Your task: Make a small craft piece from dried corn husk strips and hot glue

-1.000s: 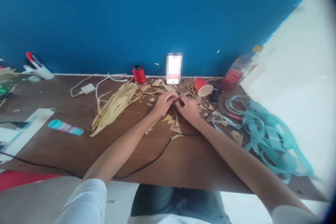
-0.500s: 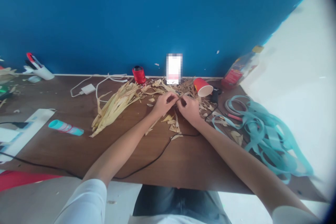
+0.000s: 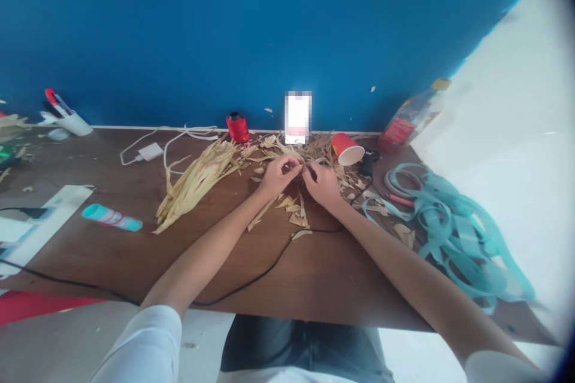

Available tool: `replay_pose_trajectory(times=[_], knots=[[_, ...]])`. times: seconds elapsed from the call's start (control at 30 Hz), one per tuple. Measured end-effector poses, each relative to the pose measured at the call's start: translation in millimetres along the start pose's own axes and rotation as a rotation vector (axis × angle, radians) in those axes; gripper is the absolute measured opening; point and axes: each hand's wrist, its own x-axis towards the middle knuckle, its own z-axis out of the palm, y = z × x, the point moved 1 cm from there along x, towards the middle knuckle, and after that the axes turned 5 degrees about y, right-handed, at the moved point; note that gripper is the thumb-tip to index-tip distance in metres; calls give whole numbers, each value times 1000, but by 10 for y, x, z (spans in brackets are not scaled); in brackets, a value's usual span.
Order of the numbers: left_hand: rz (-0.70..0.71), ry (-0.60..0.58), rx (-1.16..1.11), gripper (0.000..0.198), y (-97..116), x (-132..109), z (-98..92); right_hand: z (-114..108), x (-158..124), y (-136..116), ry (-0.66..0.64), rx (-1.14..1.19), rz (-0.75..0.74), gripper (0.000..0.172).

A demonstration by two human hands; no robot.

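Note:
Both hands meet over the far middle of the brown table, fingertips pinched close together. My left hand [image 3: 279, 178] is closed, thumb against fingers. Facing it, my right hand [image 3: 322, 184] is closed in the same kind of pinch. Whatever lies between the fingertips is too small and too covered to make out. Dry husk scraps [image 3: 294, 210] are strewn under and around the hands. To their left lies a bundle of pale dried husks [image 3: 197, 182]. A red paper cup [image 3: 345, 146] rests on its side just beyond my right hand.
A lit phone [image 3: 298, 116] leans on the blue wall beside a red roll [image 3: 237, 127]. At right are a glue gun [image 3: 369, 161], teal ribbon [image 3: 458, 233] and a bottle [image 3: 406, 122]. A black cable [image 3: 269, 272] crosses the table toward a power strip [image 3: 54, 218].
My fingertips have shifted very slightly to the left and upward, still pinched together. Other things on the table stay where they were.

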Motion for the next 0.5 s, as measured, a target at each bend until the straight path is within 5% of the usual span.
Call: replay_pose_trajectory(times=[0.5], knots=[[-123,-17,-156,24,-92,32,12,-16,23,7,-32,102,-15,24]])
